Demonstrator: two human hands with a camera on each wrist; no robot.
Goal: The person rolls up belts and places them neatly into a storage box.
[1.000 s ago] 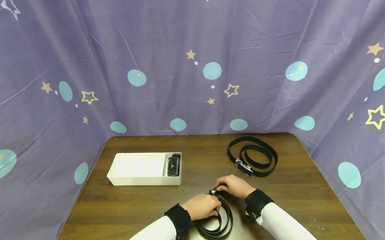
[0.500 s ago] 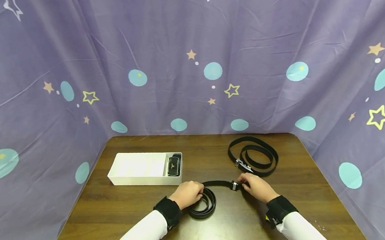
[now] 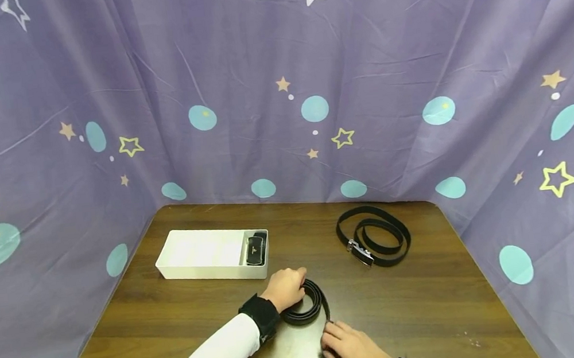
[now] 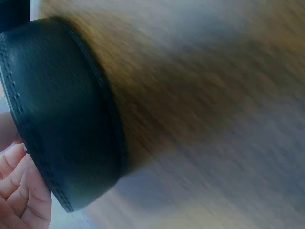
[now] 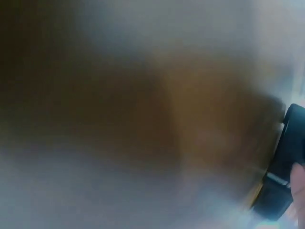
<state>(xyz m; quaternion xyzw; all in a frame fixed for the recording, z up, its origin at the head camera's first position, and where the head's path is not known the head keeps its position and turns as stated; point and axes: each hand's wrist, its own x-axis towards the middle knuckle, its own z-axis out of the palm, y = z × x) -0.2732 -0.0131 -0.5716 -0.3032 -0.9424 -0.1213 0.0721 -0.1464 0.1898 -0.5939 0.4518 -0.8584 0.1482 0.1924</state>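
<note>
A black leather belt (image 3: 321, 298), wound in a loose coil, stands on its edge on the table. At the coil's upper left, my left hand (image 3: 284, 290) grips the windings. My right hand (image 3: 354, 350), nearer the front edge, pinches the belt's free end, which runs down from the coil's right side. In the left wrist view the stitched belt (image 4: 66, 105) looms large, with fingers (image 4: 29, 198) behind it. At the right edge of the right wrist view, a fingertip (image 5: 298, 183) lies against the black belt end (image 5: 288, 143) with its metal bar.
A white box (image 3: 207, 271) stands at the back left; its right compartment holds a coiled black belt with a dark buckle (image 3: 255, 250). Another black belt (image 3: 405, 234) with a silver buckle (image 3: 360, 252) lies loosely coiled at the back right. A purple curtain (image 3: 255, 61) encloses the table (image 3: 418, 304).
The right hand first drew the buckle end out to the right, then swung it down toward the front. The left hand moved up and left with the coil, which is now tighter.
</note>
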